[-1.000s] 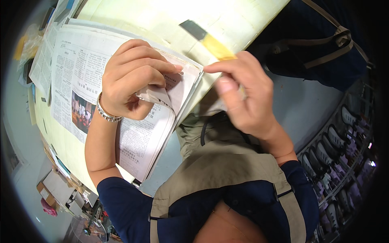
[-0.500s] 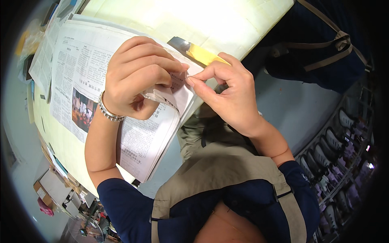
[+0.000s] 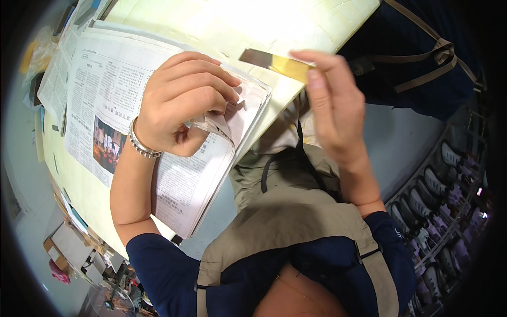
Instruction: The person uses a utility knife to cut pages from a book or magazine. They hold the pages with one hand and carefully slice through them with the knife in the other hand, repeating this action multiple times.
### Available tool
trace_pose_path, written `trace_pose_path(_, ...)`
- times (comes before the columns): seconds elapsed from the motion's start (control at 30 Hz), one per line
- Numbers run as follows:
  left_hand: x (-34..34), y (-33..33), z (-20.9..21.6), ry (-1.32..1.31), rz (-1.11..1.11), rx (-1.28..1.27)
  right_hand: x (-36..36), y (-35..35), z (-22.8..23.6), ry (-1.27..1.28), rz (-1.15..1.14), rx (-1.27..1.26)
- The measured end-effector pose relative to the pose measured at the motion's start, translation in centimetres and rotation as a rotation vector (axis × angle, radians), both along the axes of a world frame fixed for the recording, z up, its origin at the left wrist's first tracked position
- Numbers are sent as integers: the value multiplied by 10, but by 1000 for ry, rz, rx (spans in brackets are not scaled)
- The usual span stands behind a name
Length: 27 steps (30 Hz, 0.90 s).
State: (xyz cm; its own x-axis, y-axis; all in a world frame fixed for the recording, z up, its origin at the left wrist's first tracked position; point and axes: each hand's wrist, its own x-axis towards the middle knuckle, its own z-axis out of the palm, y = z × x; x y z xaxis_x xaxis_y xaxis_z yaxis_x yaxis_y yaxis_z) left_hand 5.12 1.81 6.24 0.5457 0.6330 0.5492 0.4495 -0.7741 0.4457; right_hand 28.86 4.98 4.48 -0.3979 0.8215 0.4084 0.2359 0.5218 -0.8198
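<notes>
left hand (image 3: 182, 108): fingers clenched on a small crumpled clear wrapper (image 3: 211, 122), pressing on the newspaper (image 3: 113, 105) | right hand (image 3: 332, 113): fingers pinching a yellow utility knife (image 3: 277, 62), at 2 o'clock from left hand, above the pale desk (image 3: 253, 21) edge

table (image 3: 222, 21) pale, cream top | newspaper (image 3: 105, 95) lies spread on it

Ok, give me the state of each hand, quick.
Left hand: closed, pinching a folded newspaper page.
Right hand: closed, holding a yellow utility knife.
</notes>
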Motion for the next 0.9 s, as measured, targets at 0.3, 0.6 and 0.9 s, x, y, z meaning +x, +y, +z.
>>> trace_pose_path(0.3, 1, 0, -2, -29, -14, -53, 27, 36, 22, -8, 285, -496)
trace_pose_path(0.6, 0, -1, -5, -41, -26, -101, 20, 68, 23, -127, 496, -558)
trace_pose_path(0.9, 1, 0, -4, -51, -8, -124, 0, 75, 3, -153, 691, -583)
